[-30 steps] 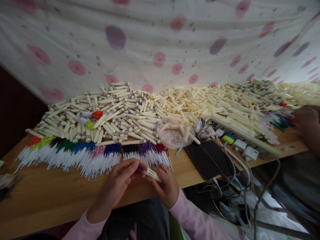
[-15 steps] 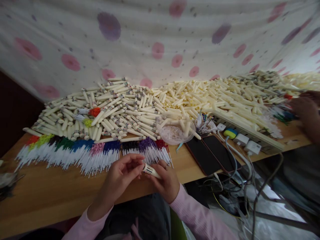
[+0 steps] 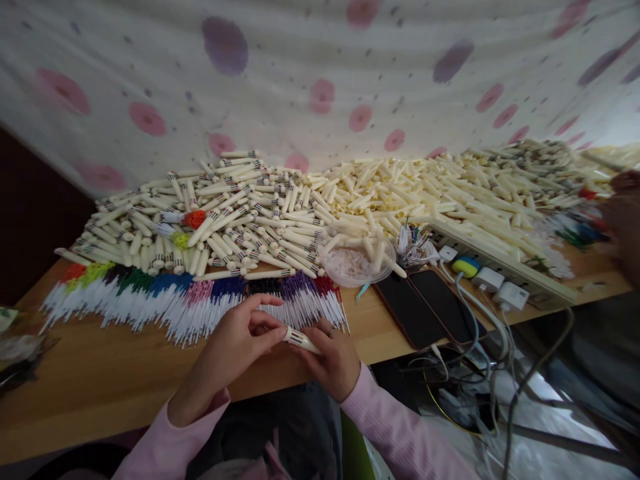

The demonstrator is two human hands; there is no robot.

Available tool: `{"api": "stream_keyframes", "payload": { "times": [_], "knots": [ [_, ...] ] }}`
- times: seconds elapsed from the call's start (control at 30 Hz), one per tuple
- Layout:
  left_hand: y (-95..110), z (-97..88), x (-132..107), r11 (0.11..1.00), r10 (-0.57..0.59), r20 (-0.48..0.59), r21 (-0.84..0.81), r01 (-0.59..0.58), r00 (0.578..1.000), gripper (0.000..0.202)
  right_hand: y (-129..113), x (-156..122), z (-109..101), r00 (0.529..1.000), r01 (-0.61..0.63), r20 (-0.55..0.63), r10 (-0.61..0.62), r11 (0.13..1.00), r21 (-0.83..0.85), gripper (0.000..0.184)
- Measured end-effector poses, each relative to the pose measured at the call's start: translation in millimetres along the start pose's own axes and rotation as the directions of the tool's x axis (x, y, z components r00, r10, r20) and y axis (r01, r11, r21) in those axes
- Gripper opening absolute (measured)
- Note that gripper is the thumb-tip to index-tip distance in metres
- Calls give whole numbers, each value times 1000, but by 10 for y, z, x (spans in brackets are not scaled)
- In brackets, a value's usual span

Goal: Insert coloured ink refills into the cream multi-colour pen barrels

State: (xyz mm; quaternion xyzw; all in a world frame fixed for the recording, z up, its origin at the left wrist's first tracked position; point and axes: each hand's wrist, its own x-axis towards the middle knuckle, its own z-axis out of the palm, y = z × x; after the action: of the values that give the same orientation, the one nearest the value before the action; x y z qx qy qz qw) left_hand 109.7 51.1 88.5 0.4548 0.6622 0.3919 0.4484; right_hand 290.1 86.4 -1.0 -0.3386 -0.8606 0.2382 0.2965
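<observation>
A cream multicolour pen barrel [image 3: 301, 341] with dark slots near one end is held over the table's front edge. My right hand [image 3: 333, 357] is closed around its plain end. My left hand [image 3: 246, 340] pinches the slotted end between thumb and fingers; the fingertips partly hide that end. Just beyond my hands lies a row of thin white pen refills [image 3: 185, 310], sorted by tip colour from orange at the left to dark red at the right. Behind the row is a heap of slotted pens [image 3: 240, 220].
Plain cream tubes [image 3: 400, 187] are piled at the centre back. A clear bowl [image 3: 350, 267] of small clear parts, two phones [image 3: 410, 310] and a power strip [image 3: 505, 267] with chargers stand right of my hands. Cables [image 3: 525, 380] hang off the edge. Another person's hand [image 3: 623, 213] is at far right.
The view has shifted slightly. My left fingers have lifted and spread a little at the slotted end, while my right hand keeps its hold. The other person's hand has moved up.
</observation>
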Motion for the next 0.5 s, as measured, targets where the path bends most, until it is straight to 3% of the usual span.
{"api": "stream_keyframes", "payload": {
  "times": [0.27,0.5],
  "knots": [
    [31,-66,-31,1000,-15,113,10,14,994,39,10,-16,0,999,45,16,-45,999,-8,34],
    [28,-77,-75,991,-75,145,-103,90,987,46,27,-19,9,998,56,-15,-56,998,2,35]
  ]
}}
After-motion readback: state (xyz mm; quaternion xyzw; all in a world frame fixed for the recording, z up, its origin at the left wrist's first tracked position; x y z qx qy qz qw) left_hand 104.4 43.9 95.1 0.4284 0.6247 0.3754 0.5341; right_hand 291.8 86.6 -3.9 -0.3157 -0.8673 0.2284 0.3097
